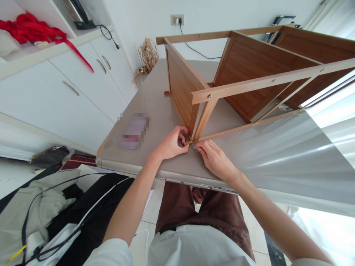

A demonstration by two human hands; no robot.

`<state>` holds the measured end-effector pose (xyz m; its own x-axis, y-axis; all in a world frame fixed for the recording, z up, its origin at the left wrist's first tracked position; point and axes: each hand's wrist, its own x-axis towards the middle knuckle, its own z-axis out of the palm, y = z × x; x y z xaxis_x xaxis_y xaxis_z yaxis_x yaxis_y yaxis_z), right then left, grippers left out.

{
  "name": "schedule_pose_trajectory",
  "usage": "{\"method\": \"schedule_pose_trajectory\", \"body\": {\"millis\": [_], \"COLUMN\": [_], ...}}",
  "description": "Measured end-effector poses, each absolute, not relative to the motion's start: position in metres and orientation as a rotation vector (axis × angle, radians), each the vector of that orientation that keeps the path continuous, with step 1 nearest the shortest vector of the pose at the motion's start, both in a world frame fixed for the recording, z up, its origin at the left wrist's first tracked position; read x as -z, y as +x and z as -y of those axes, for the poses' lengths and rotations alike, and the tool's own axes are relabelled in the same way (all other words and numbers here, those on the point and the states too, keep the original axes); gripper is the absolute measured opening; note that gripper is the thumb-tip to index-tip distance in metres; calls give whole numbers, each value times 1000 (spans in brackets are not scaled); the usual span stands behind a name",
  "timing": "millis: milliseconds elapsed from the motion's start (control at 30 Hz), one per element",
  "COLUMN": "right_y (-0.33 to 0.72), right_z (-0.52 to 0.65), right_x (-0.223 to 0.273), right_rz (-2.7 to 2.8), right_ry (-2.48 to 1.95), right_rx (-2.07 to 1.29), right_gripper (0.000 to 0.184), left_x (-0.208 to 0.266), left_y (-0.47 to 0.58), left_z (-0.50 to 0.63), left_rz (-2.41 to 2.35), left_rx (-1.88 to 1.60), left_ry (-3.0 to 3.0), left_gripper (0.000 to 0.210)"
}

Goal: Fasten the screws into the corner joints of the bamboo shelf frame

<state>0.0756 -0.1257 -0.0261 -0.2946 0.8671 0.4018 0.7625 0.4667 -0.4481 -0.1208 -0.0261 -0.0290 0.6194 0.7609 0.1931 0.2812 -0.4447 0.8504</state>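
Note:
A wooden shelf unit [249, 79] lies on its side on the table, its boards standing upright between the rails. My left hand [174, 144] is at its near bottom corner, with the thumb and curled fingers around the end of the lower rail [222, 133]. Just right of that corner, my right hand [213, 157] pinches a small bent metal hex key [194, 147]. The key's tip meets the rail's outer side; the screw there is hidden. A round metal bolt head [210, 96] shows in the upper rail.
A blurred phone-like object [135, 131] lies on the grey table [155, 107], left of the shelf. White cabinets [69, 81] stand at the left, with a kettle [79, 14] and red cloth [33, 29]. Dried plants [146, 55] and a black cable [194, 50] are behind.

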Motion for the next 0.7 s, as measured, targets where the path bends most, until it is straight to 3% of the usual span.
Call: {"method": "schedule_pose_trajectory", "body": {"millis": [700], "right_y": [77], "right_z": [127], "right_x": [23], "right_rz": [2284], "right_ry": [-1347], "right_rx": [-76], "right_gripper": [18], "left_x": [29], "left_y": [-120], "left_z": [26], "left_rz": [-809], "left_rx": [-731], "left_ry": [2006], "left_gripper": [50]}}
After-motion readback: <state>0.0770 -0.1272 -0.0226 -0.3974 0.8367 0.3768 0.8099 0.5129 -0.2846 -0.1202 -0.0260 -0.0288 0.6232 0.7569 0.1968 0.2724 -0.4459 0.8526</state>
